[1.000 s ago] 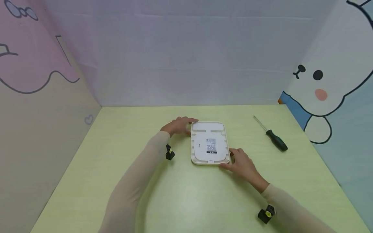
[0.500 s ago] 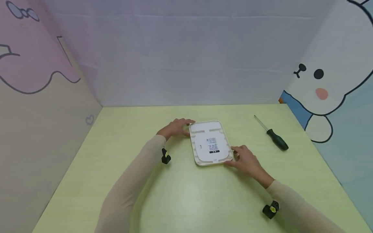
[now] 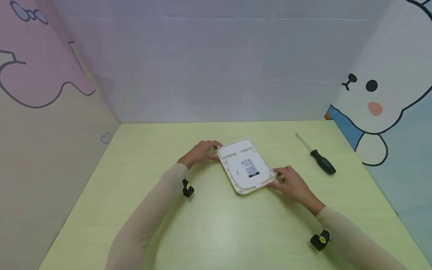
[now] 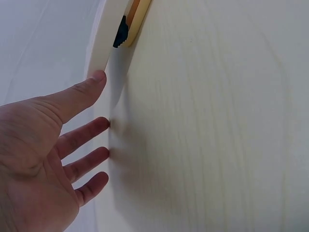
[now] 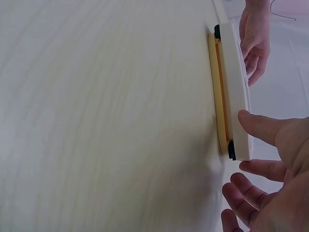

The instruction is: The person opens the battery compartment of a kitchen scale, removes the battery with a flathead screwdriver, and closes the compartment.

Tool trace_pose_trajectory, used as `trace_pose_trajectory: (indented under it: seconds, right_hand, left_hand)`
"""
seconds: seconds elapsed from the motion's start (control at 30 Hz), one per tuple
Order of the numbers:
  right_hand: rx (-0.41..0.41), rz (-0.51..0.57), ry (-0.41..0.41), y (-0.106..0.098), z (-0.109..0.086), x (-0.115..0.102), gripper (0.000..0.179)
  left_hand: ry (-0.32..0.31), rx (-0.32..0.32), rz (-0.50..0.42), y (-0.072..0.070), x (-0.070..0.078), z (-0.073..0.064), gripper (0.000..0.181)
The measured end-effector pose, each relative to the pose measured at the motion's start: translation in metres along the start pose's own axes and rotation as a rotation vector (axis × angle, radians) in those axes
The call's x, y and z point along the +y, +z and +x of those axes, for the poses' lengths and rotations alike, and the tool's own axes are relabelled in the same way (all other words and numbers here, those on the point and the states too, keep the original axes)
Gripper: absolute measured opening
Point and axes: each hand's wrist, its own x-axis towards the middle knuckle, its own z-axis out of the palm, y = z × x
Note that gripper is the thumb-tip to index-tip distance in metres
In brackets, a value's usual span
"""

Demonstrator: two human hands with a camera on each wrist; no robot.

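A flat white device with rounded corners lies turned on the table, with a printed label and moulded ribs facing up. I cannot tell its kind. My left hand holds its far left corner between thumb and forefinger; my right hand holds the near right corner in the same way. In the right wrist view, the device's white edge sits above a yellow layer, with black feet between. The left wrist view shows my thumb against the device's edge, the other fingers spread and relaxed.
A screwdriver with a dark green handle lies to the right, its tip pointing to the far left. Pale yellow-green tabletop surrounds the device. A white back wall and printed side walls stand around the table.
The device has turned counterclockwise, its near end swinging to the right. My left hand has moved slightly left and nearer, my right hand to the right and slightly away. The screwdriver keeps its place.
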Motion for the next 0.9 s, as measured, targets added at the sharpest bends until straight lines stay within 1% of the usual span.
trace_pose_trajectory:
  seconds: [0.2, 0.47, 0.57, 0.73, 0.9]
  right_hand:
    - [0.004, -0.005, -0.019, -0.003, 0.003, 0.005, 0.058]
    - [0.007, 0.004, -0.029, -0.005, 0.008, 0.010, 0.056]
    - [0.008, 0.007, -0.034, -0.007, 0.010, 0.011, 0.054]
    - [0.006, 0.006, -0.052, -0.010, 0.014, 0.014, 0.050]
    - [0.003, 0.008, -0.046, -0.012, 0.018, 0.017, 0.048]
  left_hand:
    - [0.009, 0.028, -0.013, 0.004, -0.005, -0.006, 0.058]
    - [0.019, 0.043, -0.006, 0.006, -0.005, -0.015, 0.056]
    - [0.013, 0.053, -0.013, 0.007, -0.004, -0.019, 0.053]
    - [-0.004, 0.061, 0.029, 0.009, -0.003, -0.024, 0.049]
    - [-0.012, 0.071, 0.068, 0.010, -0.002, -0.029, 0.049]
